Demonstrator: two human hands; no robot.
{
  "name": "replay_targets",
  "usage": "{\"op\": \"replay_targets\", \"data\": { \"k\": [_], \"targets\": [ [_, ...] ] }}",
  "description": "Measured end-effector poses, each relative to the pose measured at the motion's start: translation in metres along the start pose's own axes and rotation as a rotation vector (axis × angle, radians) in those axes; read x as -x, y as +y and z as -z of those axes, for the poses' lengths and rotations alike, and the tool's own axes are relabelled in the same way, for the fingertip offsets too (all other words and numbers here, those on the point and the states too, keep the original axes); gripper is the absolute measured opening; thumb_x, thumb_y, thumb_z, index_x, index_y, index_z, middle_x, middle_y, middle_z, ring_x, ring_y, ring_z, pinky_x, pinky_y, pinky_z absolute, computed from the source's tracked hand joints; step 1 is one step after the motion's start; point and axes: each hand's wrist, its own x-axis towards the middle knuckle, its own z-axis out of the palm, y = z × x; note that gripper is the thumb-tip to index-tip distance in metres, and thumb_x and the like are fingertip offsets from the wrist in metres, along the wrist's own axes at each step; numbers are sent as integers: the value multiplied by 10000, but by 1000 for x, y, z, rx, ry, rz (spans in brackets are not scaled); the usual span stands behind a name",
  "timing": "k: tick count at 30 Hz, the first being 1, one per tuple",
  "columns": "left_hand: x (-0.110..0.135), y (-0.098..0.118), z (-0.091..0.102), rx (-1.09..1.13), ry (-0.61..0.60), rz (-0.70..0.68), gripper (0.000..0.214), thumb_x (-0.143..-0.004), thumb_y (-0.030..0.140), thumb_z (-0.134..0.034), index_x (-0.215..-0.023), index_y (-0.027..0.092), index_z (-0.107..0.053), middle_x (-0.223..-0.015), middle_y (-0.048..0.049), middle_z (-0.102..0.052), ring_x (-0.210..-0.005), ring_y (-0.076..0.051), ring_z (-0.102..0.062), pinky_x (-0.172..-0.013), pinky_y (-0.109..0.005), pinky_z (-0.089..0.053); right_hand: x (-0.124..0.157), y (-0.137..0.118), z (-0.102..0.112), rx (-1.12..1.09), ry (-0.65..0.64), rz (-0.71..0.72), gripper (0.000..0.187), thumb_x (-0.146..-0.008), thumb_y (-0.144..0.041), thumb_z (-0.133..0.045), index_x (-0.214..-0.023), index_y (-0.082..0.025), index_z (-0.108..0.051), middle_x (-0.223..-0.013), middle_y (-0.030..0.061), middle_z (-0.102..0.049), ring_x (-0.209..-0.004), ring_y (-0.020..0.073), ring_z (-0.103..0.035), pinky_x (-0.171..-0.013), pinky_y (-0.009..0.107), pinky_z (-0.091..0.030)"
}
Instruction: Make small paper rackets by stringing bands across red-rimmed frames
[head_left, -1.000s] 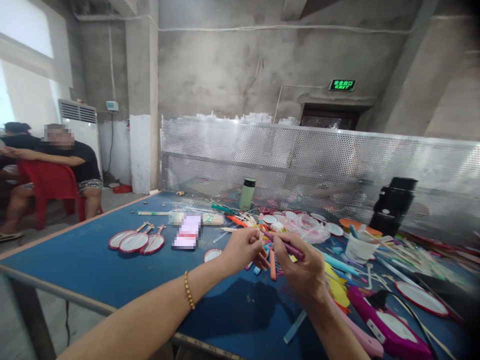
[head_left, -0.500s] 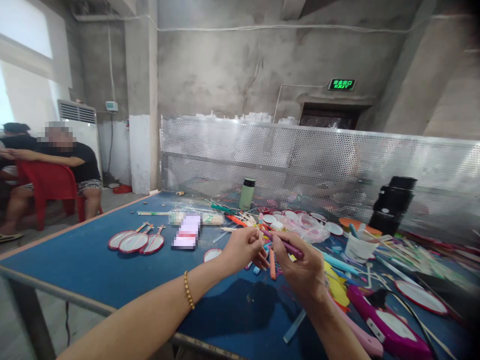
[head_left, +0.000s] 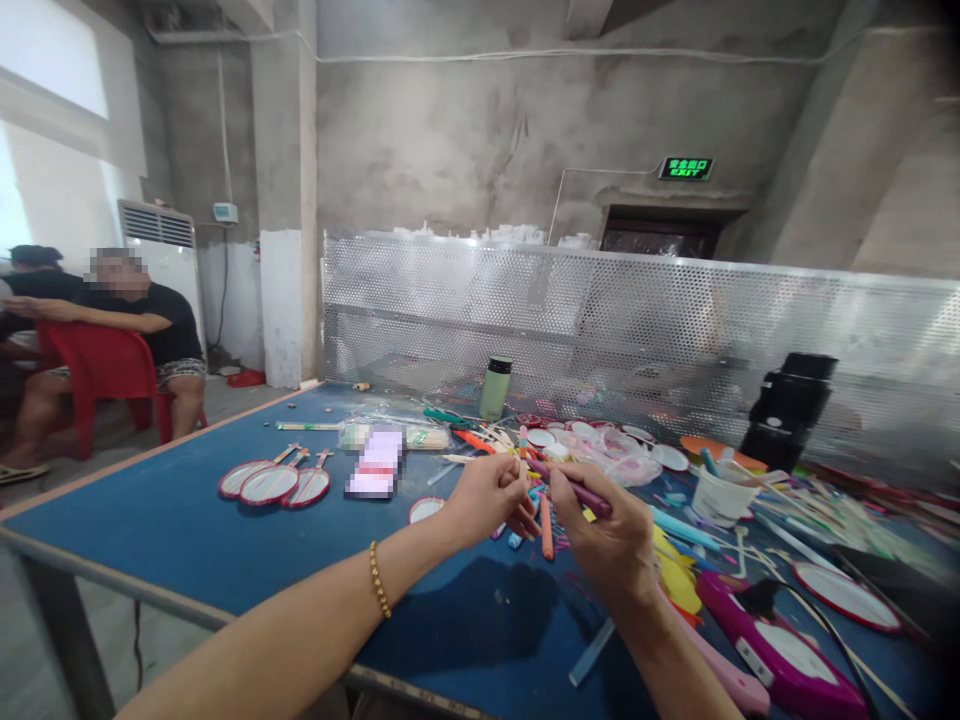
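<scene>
your right hand is closed around a purple marker just right of the frame's centre, its tip pointing up-left toward your left hand. your left hand is curled shut, fingertips pinching something too small to make out, right beside the marker tip, above the blue table. three red-rimmed fans lie at centre left.

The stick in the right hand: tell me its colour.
Purple-magenta. The stick shows in the head view, pinched in the right hand, its tip meeting the left hand.
</scene>
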Motion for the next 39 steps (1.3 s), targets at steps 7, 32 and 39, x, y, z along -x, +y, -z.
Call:
{"op": "replay_targets", "data": {
  "k": [7, 32, 39],
  "targets": [
    [0, -2, 1, 0, -1, -4, 65, -787, 219, -496, -767, 181, -446, -620, 11, -618, -516, -172, -677, -431, -212, -498, 2, 1, -2, -14, -6, -2, 157, -889, -257, -583, -851, -208, -728, -761, 0, -729, -654, 122, -667, -617, 216, -494],
    [0, 1, 0, -15, 3, -9, 115, -812, 266, -522, -757, 179, -470, -585, -2, -609, -526, -184, -675, -457, -242, -510, 1, 1, 0, -18, 7, -24, 170, -884, -265, -582, -856, -193, -733, -767, 9, -733, -650, 123, -670, -620, 208, -502],
    [0, 2, 0, 2, -6, -4, 81, -775, 236, -512, -754, 188, -450, -605, 7, -613, -528, -176, -675, -447, -223, -498, 1, -1, 0, -10, 29, 16, 159, -879, -250, -585, -835, -190, -725, -743, 1, -726, -643, 118, -668, -616, 202, -500]
  ]
}}
